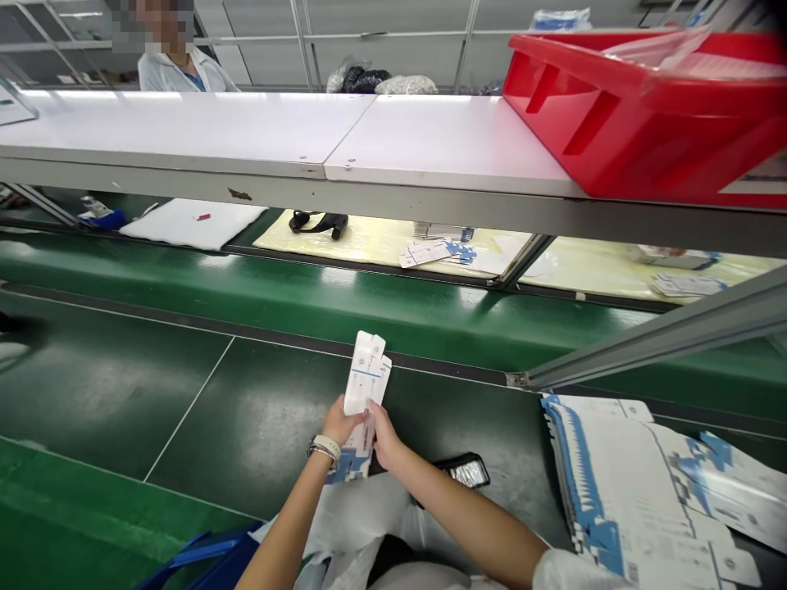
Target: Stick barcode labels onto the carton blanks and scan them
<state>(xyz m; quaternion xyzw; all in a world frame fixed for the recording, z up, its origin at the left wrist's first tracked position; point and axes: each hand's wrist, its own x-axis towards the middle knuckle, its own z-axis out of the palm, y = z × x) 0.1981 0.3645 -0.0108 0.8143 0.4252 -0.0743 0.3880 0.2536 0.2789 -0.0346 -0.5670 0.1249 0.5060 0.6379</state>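
Above the near edge of the dark green work surface, I hold a flat white and blue carton blank (367, 378) between both hands. My left hand (342, 421), with a bracelet at the wrist, is closed on its left side. On the right side, my right hand (384, 434) grips the same blank, thumb on top. The blank is long and narrow, with tabs at its far end; its lower part shows blue printing. Whether it is one layer or more I cannot tell. To the right lies a fanned stack of similar carton blanks (645, 475).
A white shelf (246, 123) spans the far side, with a red bin (652, 106) on its right. A slanted metal post (645, 336) rises at right. A dark phone-like object (470, 470) lies behind my right forearm. A person (184, 70) is beyond the shelf.
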